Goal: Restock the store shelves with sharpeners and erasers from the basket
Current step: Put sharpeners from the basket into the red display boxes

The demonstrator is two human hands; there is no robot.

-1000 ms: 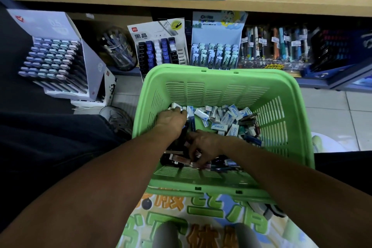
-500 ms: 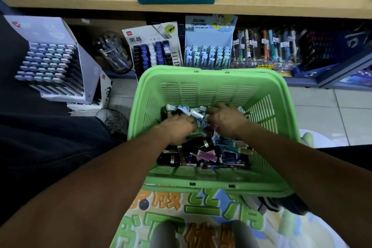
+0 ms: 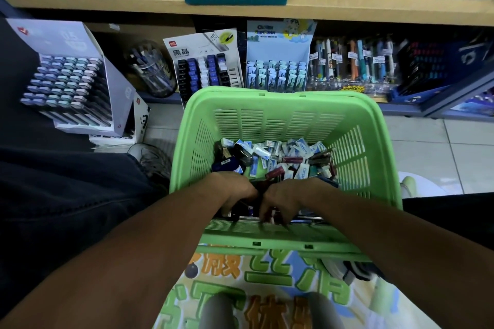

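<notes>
Both hands, the left hand (image 3: 235, 192) and right hand (image 3: 283, 199), dig with curled fingers among dark items at the near wall of the green basket (image 3: 374, 168), I cannot tell what they hold, and small erasers (image 3: 302, 160) beyond them may slip out when lifted.

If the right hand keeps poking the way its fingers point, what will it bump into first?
Its fingers point down and back toward the person, so the right hand would probably meet the dark items under it, then the near wall of the green basket. Depth is hard to judge here.

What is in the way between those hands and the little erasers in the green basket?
Nothing visible: both the left hand and the right hand are already down among the loose stock in the basket, near its closer wall.
</notes>
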